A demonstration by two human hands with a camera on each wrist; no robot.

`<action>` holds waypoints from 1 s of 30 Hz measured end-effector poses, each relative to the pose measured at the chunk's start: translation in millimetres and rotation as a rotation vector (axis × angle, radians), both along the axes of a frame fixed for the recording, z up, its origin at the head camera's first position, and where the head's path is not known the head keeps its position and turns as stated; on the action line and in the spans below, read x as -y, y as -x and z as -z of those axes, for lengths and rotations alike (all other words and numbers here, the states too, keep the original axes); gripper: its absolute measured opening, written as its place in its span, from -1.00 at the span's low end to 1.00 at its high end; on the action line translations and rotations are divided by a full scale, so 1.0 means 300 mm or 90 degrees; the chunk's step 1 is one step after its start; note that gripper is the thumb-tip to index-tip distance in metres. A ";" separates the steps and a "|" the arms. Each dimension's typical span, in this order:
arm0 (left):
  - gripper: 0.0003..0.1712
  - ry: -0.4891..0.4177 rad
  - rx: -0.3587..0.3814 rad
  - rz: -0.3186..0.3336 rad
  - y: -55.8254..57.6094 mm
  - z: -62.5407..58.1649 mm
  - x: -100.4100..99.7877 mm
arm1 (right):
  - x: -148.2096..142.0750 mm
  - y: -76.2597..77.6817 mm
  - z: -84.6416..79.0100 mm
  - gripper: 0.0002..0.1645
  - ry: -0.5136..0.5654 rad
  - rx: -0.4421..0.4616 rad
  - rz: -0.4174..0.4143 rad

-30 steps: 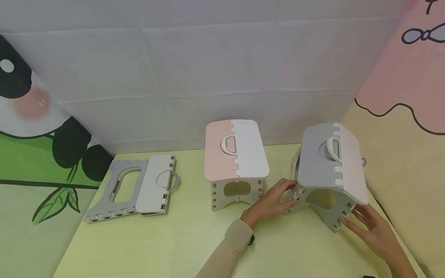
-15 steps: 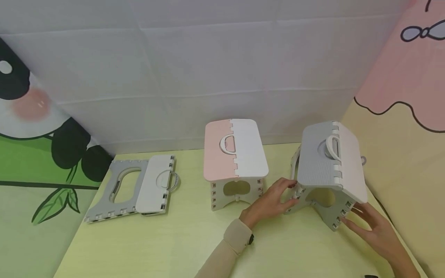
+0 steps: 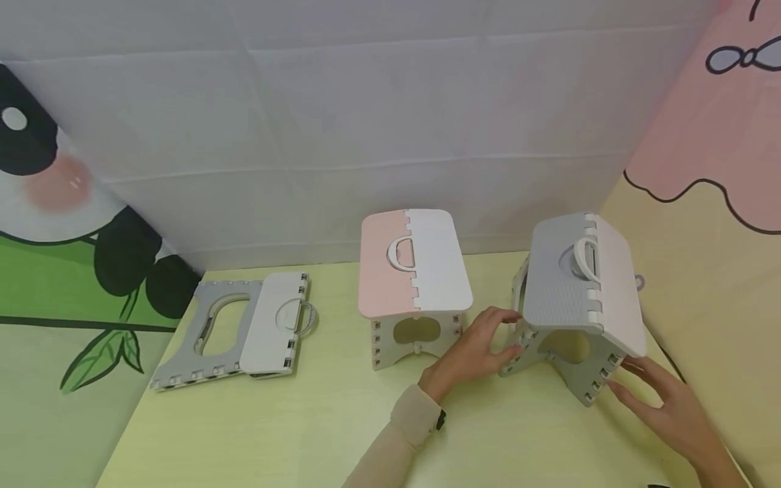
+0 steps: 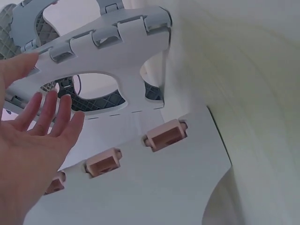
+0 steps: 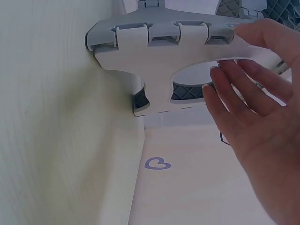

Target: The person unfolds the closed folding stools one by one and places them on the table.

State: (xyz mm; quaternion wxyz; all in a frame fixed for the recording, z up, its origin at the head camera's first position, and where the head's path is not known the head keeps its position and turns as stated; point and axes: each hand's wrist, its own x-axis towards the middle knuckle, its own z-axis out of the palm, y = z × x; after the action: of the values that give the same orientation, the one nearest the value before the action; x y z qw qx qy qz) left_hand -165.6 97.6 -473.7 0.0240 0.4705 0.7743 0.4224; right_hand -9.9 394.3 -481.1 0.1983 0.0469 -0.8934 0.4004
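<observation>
A grey and pale pink folding stool (image 3: 558,278) stands on the right of the table, its seat bent along the middle hinge. My left hand (image 3: 470,349) is at its front left leg edge, thumb in front, fingers toward the side. In the left wrist view those fingers (image 4: 65,119) are loosely extended beside the leg panel. At the front right leg edge is my right hand (image 3: 668,410), thumb near the hinge joints. Its fingers (image 5: 239,91) reach out beside the leg opening in the right wrist view.
An unfolded pink and white folding stool (image 3: 415,264) stands just left of my left hand. Farther left, a grey and white folding stool (image 3: 268,332) lies partly flattened on the yellow table (image 3: 262,434). A white cloth wall (image 3: 342,135) rises behind the table.
My right hand has shifted slightly right, its thumb drawing a little off the leg edge. My left hand and the stools have stayed nearly in place.
</observation>
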 end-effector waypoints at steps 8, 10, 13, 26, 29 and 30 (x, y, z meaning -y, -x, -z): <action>-0.41 -0.047 -0.035 -0.026 -0.010 -0.002 -0.013 | -0.011 -0.012 -0.015 -0.47 -0.014 -0.038 0.041; -0.40 -0.061 -0.038 -0.032 -0.012 -0.005 -0.016 | -0.013 -0.013 -0.018 -0.45 -0.015 -0.054 0.045; -0.37 -0.085 -0.029 -0.034 -0.015 -0.011 -0.019 | -0.020 -0.010 -0.019 -0.41 -0.015 -0.079 0.051; -0.19 -0.097 -0.007 -0.072 -0.033 -0.050 -0.034 | -0.038 -0.005 -0.067 -0.43 0.036 -0.083 0.064; -0.18 -0.097 -0.007 -0.075 -0.035 -0.058 -0.038 | -0.043 -0.001 -0.082 -0.46 0.036 -0.092 0.055; -0.18 -0.094 -0.013 -0.078 -0.035 -0.061 -0.039 | -0.045 0.001 -0.087 -0.47 0.033 -0.099 0.054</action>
State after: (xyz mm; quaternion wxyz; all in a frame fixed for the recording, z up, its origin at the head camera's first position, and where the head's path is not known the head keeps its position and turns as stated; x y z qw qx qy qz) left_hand -155.1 109.4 -455.4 -0.0445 0.4269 0.7685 0.4744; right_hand -10.0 407.9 -454.9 0.2849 0.0348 -0.8657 0.4101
